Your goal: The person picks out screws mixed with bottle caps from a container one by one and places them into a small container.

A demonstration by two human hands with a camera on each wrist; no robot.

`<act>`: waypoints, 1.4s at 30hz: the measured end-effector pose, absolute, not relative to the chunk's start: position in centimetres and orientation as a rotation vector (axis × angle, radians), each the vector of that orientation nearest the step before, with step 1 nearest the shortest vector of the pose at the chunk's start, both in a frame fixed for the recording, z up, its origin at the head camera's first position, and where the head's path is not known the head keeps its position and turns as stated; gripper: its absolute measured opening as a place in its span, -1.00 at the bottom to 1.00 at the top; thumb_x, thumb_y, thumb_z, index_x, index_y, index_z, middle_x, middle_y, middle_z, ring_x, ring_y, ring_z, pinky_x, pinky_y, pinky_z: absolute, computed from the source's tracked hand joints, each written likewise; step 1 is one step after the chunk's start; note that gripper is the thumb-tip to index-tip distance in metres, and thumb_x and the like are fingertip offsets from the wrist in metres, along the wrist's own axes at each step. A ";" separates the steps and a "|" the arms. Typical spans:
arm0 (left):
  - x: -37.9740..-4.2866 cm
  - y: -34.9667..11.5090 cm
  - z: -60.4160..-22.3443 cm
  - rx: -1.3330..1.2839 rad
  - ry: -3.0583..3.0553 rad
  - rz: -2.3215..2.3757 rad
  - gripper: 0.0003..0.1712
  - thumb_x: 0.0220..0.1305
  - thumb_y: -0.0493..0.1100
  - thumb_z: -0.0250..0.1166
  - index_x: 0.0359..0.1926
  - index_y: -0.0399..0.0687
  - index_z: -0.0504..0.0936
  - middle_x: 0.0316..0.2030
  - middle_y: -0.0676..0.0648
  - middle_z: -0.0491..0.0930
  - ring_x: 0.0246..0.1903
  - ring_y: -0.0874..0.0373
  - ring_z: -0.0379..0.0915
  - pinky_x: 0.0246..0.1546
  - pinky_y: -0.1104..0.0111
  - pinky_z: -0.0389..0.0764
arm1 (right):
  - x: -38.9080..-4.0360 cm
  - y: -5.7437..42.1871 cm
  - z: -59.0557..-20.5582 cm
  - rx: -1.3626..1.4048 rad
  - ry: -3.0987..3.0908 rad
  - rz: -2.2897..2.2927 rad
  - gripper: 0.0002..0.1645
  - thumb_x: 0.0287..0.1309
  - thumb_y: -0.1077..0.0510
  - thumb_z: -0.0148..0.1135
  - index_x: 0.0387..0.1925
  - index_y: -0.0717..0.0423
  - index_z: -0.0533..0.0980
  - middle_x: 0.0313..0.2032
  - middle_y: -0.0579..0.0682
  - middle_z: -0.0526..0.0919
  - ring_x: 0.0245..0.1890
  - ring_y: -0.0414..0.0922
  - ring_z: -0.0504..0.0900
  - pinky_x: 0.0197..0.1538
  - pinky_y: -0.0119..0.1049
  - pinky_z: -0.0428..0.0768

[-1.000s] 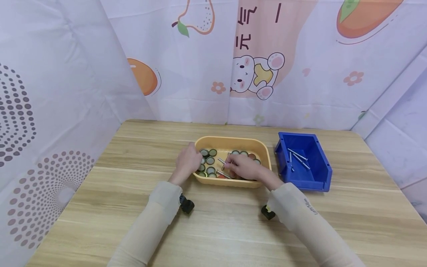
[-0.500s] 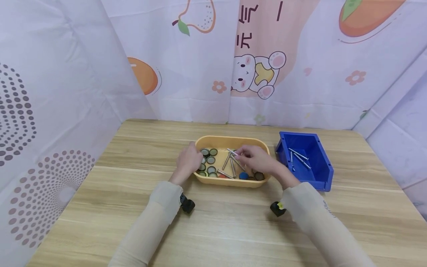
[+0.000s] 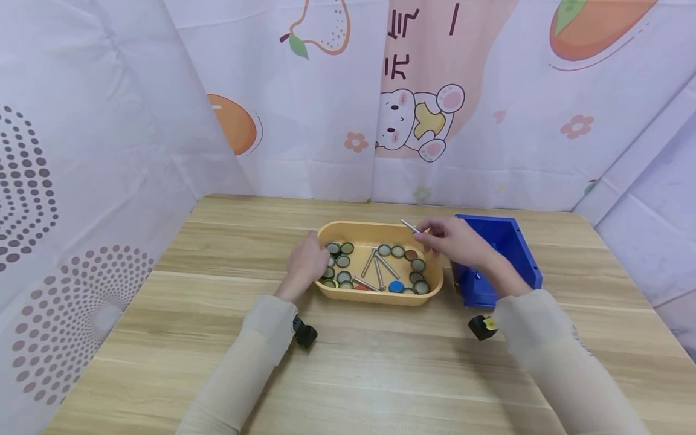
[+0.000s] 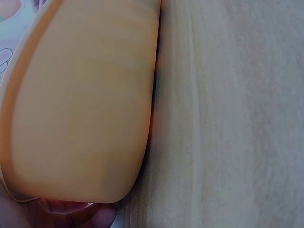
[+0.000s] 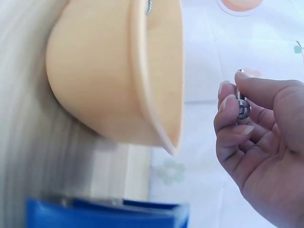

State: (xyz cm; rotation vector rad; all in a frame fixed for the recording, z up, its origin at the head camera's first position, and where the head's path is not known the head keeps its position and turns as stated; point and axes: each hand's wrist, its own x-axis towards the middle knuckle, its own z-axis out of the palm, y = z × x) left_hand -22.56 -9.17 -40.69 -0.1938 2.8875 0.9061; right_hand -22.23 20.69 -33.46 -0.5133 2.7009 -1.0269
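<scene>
My right hand [image 3: 455, 240] pinches a silver bolt [image 3: 409, 226] between thumb and fingers, above the gap between the two containers. In the right wrist view the bolt's round head [image 5: 244, 110] shows among the fingers. My left hand [image 3: 307, 260] grips the left end of a yellow-orange tub [image 3: 375, 231]; its fingertips [image 4: 102, 216] show against the tub's end in the left wrist view. Inside the tub lie several loose bolts [image 3: 379, 272] in the middle and several bottle caps [image 3: 343, 261] at both sides. A blue bin [image 3: 502, 241] stands to the right, partly hidden behind my right hand.
Both containers stand on a wood-grain table [image 3: 348, 362]. Printed curtains [image 3: 304, 121] hang behind and beside it. A bolt end [image 3: 478, 275] shows inside the blue bin; the other bolts there are covered by my right hand.
My right hand has lifted a bolt out of the yellow-orange tub and moved right with it, toward the blue bin. My left hand has stayed on the tub's end.
</scene>
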 end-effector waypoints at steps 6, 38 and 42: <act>-22.6 -9.1 -40.7 -0.202 2.890 0.901 -0.49 0.35 -0.10 -0.03 0.26 -0.21 0.33 -0.20 -0.19 0.58 -0.24 -0.09 0.54 -0.22 0.10 0.54 | -22.1 22.4 -32.0 -0.492 2.795 -0.957 -0.66 0.38 -0.01 0.14 -0.05 0.16 0.58 -0.42 0.06 0.66 -0.43 -0.06 0.59 -0.37 -0.28 0.57; -22.5 -9.1 -40.5 -0.188 2.874 0.900 -0.50 0.37 -0.10 -0.06 0.25 -0.23 0.32 -0.29 -0.14 0.56 -0.32 -0.04 0.52 -0.34 0.19 0.46 | -22.5 29.9 -33.3 -0.254 2.887 -0.391 -0.64 0.30 0.14 0.11 -0.22 0.44 0.56 -0.62 -0.02 0.67 -0.60 -0.20 0.60 -0.35 -0.18 0.53; -22.5 -9.1 -40.5 -0.183 2.876 0.892 -0.50 0.38 -0.09 -0.07 0.25 -0.23 0.32 -0.30 -0.14 0.55 -0.32 -0.04 0.52 -0.35 0.20 0.46 | -22.3 29.9 -34.1 -0.201 2.861 -0.383 -0.66 0.29 0.17 0.10 -0.23 0.48 0.53 -0.62 0.00 0.65 -0.61 -0.19 0.60 -0.47 -0.30 0.51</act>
